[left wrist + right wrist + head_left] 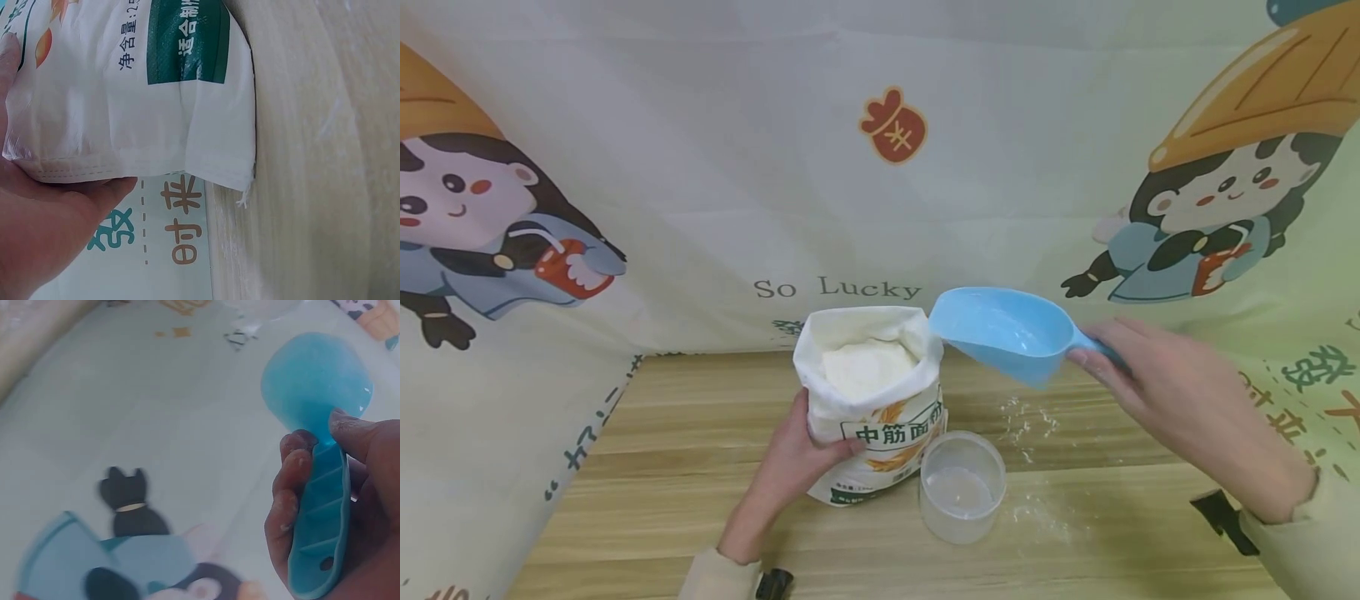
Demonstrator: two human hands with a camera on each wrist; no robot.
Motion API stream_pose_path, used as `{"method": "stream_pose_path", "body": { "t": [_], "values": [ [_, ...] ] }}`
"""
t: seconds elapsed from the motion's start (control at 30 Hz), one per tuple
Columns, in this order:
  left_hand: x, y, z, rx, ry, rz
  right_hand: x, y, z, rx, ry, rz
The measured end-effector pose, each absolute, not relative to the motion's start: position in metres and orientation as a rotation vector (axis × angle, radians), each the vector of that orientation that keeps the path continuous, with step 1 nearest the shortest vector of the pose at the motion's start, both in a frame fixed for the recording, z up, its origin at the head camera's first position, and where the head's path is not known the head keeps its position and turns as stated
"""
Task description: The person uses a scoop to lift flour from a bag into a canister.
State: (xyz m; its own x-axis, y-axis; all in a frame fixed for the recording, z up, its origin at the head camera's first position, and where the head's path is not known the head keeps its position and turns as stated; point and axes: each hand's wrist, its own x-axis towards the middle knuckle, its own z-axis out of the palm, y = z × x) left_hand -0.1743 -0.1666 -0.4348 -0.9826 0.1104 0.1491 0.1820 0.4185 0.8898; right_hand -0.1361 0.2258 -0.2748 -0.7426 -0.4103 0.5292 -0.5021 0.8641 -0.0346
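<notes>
Head view: a white paper bag [868, 417] is stood upright on the wood-grain worktop [700, 450], with its mouth open and pale flour [868, 367] seen inside. Its left side is gripped by the left hand [801, 458], the thumb being laid across the printed front. To the right, the handle of a blue scoop [1007, 333] is gripped in the curled fingers of the right hand [1157, 379]. The scoop is held above the worktop, its tip at the bag's right rim; whether the two touch cannot be told. A clear, open-topped jar [962, 529] is set just beside the bag, on its near right. White powder [1026, 429] is scattered right of the jar, and a printed cloth [737, 150] is hung on the far side.

Left wrist view: the bag's lower part is shown with a stitched seam and a frayed corner; the left hand is pressed against it.

Right wrist view: the ridged scoop handle is enclosed by fingers dusted with white, the thumb being rested near the bowl.
</notes>
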Motion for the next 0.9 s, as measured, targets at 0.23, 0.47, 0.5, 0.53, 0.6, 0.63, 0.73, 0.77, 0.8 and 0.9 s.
{"method": "stream_pose_path", "body": {
  "t": [0.23, 0.47, 0.5, 0.53, 0.6, 0.63, 0.73, 0.77, 0.8, 0.9],
  "values": [
    [-0.175, -0.167, -0.434, -0.295, -2.575, -1.648, -0.145, 0.187, -0.245, 0.784, -2.450, 0.158],
    [-0.175, -0.167, -0.435, -0.306, -2.574, -1.676, -0.156, 0.152, -0.226, 0.819, -2.543, 0.074],
    [-0.175, -0.167, -0.434, -0.306, -2.574, -1.679, -0.157, 0.148, -0.225, 0.824, -2.568, 0.064],
    [-0.174, -0.168, -0.434, -0.306, -2.572, -1.683, -0.158, 0.143, -0.223, 0.828, -2.594, 0.050],
    [-0.174, -0.168, -0.434, -0.314, -2.567, -1.690, -0.161, 0.136, -0.221, 0.833, -2.641, 0.026],
    [-0.174, -0.168, -0.434, -0.321, -2.565, -1.694, -0.162, 0.132, -0.221, 0.838, -2.661, 0.015],
    [-0.174, -0.168, -0.434, -0.322, -2.564, -1.684, -0.165, 0.124, -0.218, 0.843, -2.714, -0.010],
    [-0.174, -0.168, -0.434, -0.324, -2.564, -1.684, -0.166, 0.122, -0.217, 0.840, -2.734, -0.015],
    [-0.174, -0.168, -0.434, -0.324, -2.563, -1.684, -0.166, 0.120, -0.215, 0.837, -2.756, -0.024],
    [-0.174, -0.168, -0.434, -0.339, -2.556, -1.695, -0.167, 0.114, -0.210, 0.830, -2.828, -0.072]
  ]
}}
